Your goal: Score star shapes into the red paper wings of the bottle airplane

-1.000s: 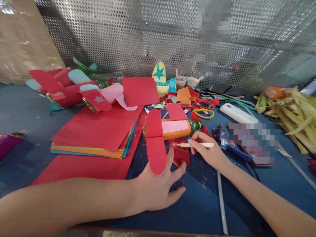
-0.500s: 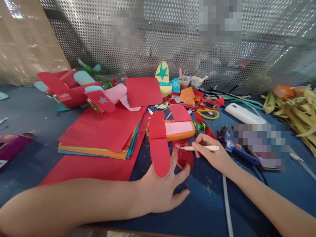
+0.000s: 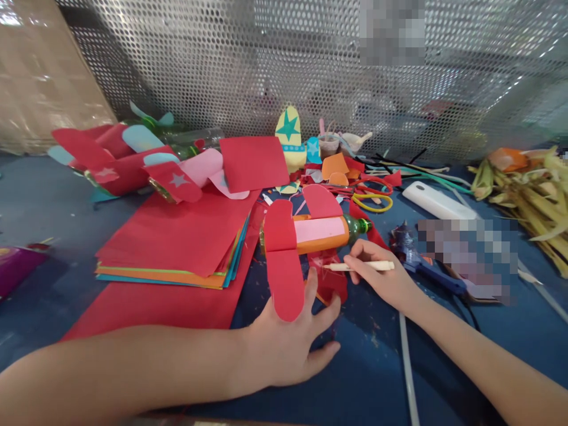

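Note:
My right hand (image 3: 384, 273) grips a cream-coloured pen (image 3: 360, 267), its tip on a red wing piece (image 3: 332, 284) that bears a pale star outline. Spread fingers of my left hand (image 3: 290, 343) press on that same piece from the near side. Just beyond lies a green bottle (image 3: 356, 226) on its side, wrapped in orange and pink paper. A rounded red paper strip (image 3: 286, 284) crosses the bottle's left end and hangs over the back of my left hand. Another red wing (image 3: 322, 201) sticks out on the bottle's far side.
A stack of coloured paper (image 3: 168, 236) lies left, with finished paper planes (image 3: 128, 160) behind it. Scissors with yellow handles (image 3: 373, 203), a blue glue gun (image 3: 428, 269) and a white case (image 3: 437, 200) are at right. A perforated metal panel (image 3: 248, 65) stands behind.
The camera view has shifted slightly. The star outline on the red wing shows more lines, and the pen has moved a little on it. Both hands stay nearly in place.

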{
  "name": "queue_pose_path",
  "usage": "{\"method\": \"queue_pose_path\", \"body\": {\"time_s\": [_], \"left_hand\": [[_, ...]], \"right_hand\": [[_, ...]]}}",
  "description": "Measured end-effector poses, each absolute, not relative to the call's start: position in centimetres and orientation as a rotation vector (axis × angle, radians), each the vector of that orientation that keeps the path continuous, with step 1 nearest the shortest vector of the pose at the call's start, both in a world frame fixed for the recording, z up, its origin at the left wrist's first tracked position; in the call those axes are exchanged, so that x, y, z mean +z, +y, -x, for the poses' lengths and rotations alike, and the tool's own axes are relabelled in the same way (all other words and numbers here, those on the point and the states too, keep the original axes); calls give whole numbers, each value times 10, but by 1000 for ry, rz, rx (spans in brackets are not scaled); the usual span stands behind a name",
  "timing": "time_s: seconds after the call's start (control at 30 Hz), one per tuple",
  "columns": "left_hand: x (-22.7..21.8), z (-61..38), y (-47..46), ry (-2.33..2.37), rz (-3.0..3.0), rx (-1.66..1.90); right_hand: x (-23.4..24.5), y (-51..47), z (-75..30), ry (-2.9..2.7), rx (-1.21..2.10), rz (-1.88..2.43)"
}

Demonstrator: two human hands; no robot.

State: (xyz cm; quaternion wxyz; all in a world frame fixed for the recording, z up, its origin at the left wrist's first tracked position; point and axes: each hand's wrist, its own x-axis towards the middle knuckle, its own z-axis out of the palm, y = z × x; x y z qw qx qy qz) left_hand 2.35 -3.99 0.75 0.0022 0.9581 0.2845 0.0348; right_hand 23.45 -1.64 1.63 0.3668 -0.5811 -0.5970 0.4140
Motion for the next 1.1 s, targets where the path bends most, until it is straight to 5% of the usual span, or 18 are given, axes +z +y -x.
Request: {"method": "queue_pose_path", "body": {"time_s": [1.1], "left_hand": [[9,-25,-41,911,-3007,49]], "right_hand": [[14,-16,-234,-1565,1038,1471]]}}
